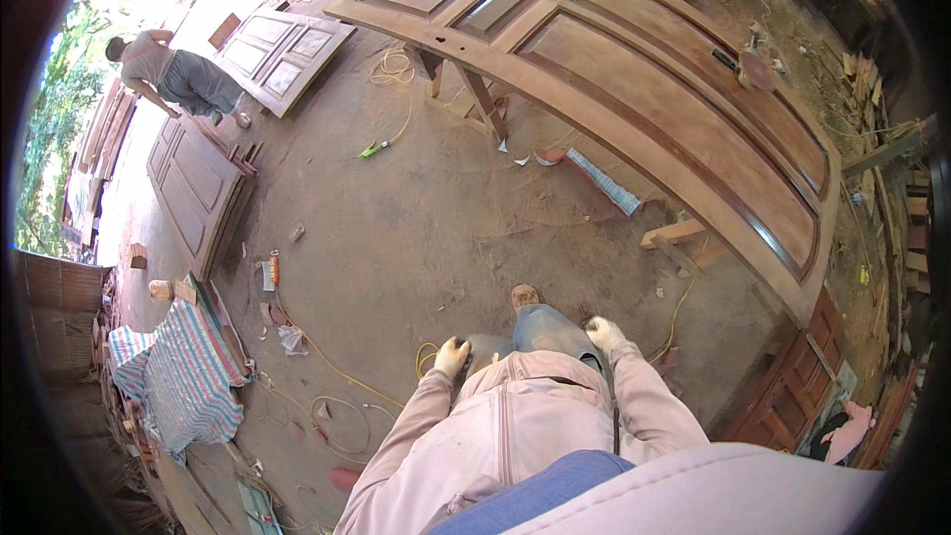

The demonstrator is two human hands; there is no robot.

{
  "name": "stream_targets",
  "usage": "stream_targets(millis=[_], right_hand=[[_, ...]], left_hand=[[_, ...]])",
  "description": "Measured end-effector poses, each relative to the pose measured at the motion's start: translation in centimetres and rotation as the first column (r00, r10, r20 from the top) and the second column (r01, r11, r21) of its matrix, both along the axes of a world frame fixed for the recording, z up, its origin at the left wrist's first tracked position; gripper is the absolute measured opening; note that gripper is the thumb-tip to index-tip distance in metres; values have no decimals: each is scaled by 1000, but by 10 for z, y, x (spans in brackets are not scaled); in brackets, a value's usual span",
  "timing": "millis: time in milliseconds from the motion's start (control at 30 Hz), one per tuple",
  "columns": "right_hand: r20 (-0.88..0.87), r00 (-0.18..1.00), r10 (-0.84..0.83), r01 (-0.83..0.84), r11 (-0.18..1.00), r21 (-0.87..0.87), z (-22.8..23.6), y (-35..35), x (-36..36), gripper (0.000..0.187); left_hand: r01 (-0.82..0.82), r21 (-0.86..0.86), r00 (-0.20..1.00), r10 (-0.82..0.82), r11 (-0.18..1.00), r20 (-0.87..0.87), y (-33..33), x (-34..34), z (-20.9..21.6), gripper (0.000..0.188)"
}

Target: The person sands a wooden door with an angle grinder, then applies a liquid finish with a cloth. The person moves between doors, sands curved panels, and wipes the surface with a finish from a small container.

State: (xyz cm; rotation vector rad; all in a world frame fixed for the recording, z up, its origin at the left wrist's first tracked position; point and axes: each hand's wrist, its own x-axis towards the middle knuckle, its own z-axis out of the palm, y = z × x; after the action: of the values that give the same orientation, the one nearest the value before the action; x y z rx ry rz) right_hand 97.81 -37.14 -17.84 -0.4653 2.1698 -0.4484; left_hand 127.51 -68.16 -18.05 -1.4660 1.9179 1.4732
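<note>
My left hand (pixel 453 358), in a pale glove, hangs beside my left thigh with its fingers curled in. My right hand (pixel 603 331), gloved the same way, is by my right thigh, fingers bent as well. I make out nothing held in either one. Ahead and to the right, a large brown panelled wooden door (pixel 634 79) lies flat on wooden trestles (pixel 475 99), out of reach of both hands. On its far right part rests a round-padded power tool (pixel 755 71), seemingly a sander.
A yellow cord with a green end (pixel 372 150) lies on the floor, and another yellow cord (pixel 337 367) runs near my left. Striped sheeting (pixel 193 367) covers a pile at left. Another person (pixel 183 74) bends by door panels (pixel 193 188). A reddish door (pixel 792 386) leans at right.
</note>
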Motion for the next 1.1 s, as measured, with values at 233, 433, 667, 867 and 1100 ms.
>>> stream_targets(millis=[233,433,667,867,1100], right_hand=[[23,999,-33,31,997,76,9,-107,-115,35],[-62,998,-17,22,996,84,-5,-170,-156,31],[131,991,-15,-10,983,185,16,-227,-139,35],[-80,988,135,-122,982,143,23,-315,-190,36],[-538,814,220,-275,961,-22,106,-442,-274,43]], left_hand=[[-121,27,972,124,992,-198,-50,-135,74,38],[-46,-198,992,68,979,105,-96,-67,25,48],[-133,-53,922,143,990,359,-180,-20,6,43],[-39,-45,988,45,998,147,-280,-115,5,32],[-162,3,972,160,987,-171,-388,-270,25,23]])
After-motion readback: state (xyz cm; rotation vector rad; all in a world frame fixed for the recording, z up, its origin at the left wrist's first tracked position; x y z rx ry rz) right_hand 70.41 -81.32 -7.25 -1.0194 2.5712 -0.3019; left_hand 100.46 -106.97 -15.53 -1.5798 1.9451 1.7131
